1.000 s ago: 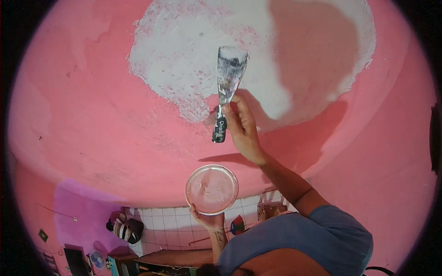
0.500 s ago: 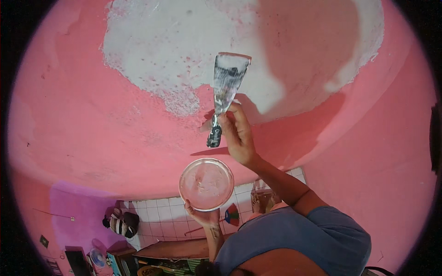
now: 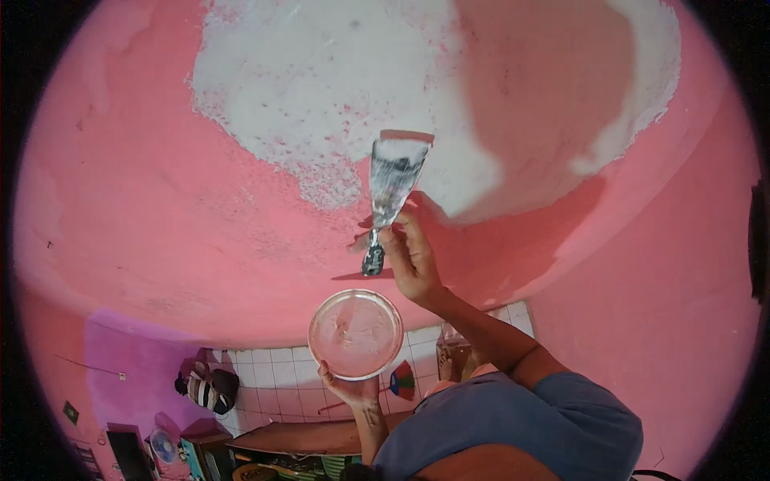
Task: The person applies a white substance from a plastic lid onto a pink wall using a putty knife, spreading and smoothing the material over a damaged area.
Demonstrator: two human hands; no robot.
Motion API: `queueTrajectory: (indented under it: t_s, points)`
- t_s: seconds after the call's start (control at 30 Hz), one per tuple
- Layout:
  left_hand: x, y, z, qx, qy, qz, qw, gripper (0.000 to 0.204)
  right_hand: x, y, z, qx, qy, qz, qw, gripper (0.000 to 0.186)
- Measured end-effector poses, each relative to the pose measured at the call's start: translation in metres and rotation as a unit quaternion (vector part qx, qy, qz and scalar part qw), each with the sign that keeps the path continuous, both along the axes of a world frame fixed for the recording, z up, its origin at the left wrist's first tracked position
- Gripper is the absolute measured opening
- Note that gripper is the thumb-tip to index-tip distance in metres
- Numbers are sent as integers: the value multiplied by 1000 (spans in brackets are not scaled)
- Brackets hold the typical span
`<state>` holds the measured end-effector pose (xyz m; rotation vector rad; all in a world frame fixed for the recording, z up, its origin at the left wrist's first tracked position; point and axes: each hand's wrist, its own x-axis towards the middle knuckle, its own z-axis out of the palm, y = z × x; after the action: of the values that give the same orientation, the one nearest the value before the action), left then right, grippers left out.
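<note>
While the right hand [image 3: 413, 260] is pinching a black-handled, flat metal putty knife [image 3: 399, 172] at its neck, thumb and fingers closed on it, the smeared blade is pointing up and away from the grip, overlapping the lower part of the rough white patch [image 3: 281, 88] on the pink painted wall [image 3: 160, 208]. Whether the blade's edge is touching that surface or standing just off it, I cannot tell. Below this grip, the left hand [image 3: 353, 390] is holding a round, shallow, pale pinkish lid-like disc [image 3: 355, 335] by its near rim, thumb at the edge and the other fingers mostly hidden underneath; pale smears are showing on its face. The step in hand is seemingly spreading white filler above the right hand; the next stroke is probably calling for a low blade angle, even pressure and a steady disc below.
</note>
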<state>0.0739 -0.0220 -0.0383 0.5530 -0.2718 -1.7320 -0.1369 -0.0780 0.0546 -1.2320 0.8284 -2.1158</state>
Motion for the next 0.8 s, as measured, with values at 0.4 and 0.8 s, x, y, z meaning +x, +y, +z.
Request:
queueTrajectory:
  t_s: [0.4, 0.8]
  points:
    - [-4, -3, -9, -34, 22, -21, 999, 72, -13, 28, 40, 7, 82, -35, 996, 21]
    - [-10, -4, -6, -79, 28, -33, 996, 77, -30, -1, 16, -27, 72, -104, 992, 12]
